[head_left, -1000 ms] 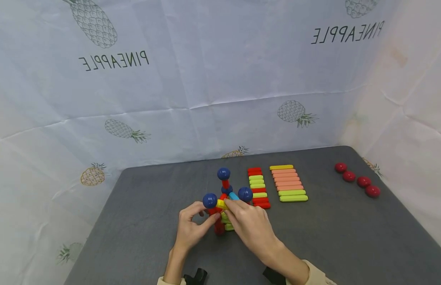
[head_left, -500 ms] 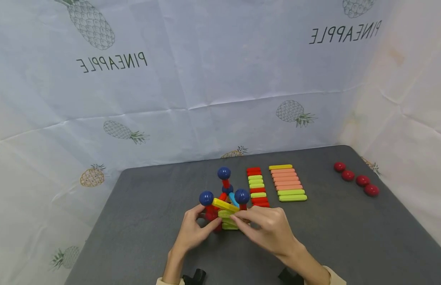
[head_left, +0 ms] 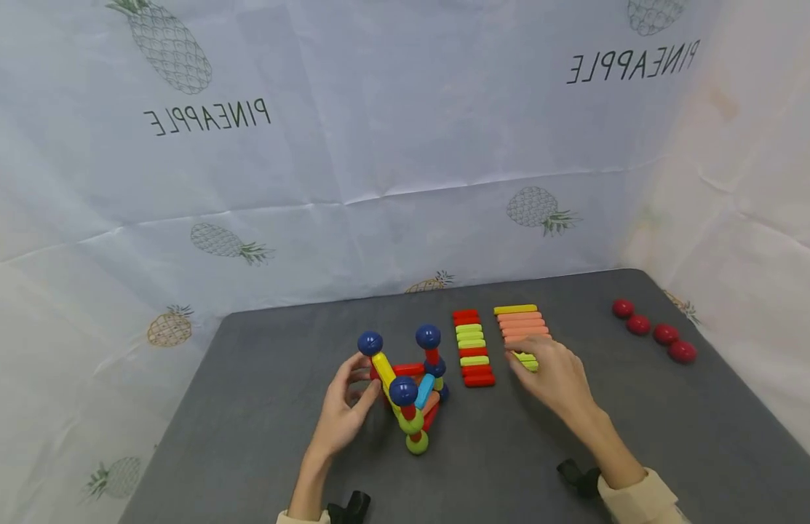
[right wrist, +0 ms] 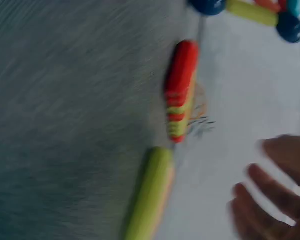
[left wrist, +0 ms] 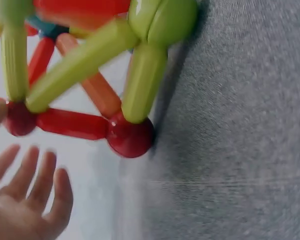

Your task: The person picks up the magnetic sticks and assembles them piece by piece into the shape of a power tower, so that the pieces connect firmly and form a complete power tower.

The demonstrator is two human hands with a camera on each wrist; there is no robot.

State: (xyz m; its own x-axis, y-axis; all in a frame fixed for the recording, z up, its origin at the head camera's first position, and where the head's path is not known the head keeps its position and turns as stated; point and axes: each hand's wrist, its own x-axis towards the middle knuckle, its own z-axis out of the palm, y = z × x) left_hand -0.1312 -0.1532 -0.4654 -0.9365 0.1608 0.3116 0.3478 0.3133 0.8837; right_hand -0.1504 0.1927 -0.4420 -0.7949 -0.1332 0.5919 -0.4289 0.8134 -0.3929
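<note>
A frame of magnetic sticks and balls (head_left: 407, 393) stands on the dark table, with blue balls on top and green ones at the near corner. My left hand (head_left: 342, 407) is at its left side, thumb beside a red ball (left wrist: 21, 119). In the left wrist view, that hand's fingers (left wrist: 42, 185) are spread apart below the frame; whether the thumb touches the ball, I cannot tell. My right hand (head_left: 555, 375) hovers at the row of orange and green sticks (head_left: 519, 317), fingers loosely bent, covering part of it. Nothing shows between the blurred right fingers (right wrist: 270, 195).
Left of that row lies a column of short red and green sticks (head_left: 470, 346). Several red balls (head_left: 665, 334) line the table's right edge. A white pineapple-print cloth (head_left: 378, 145) hangs behind the table (head_left: 280, 349).
The frame has been turned, bringing a green-ball corner toward me and the yellow stick to its left side. My right hand has left the frame and moved right to the stick row.
</note>
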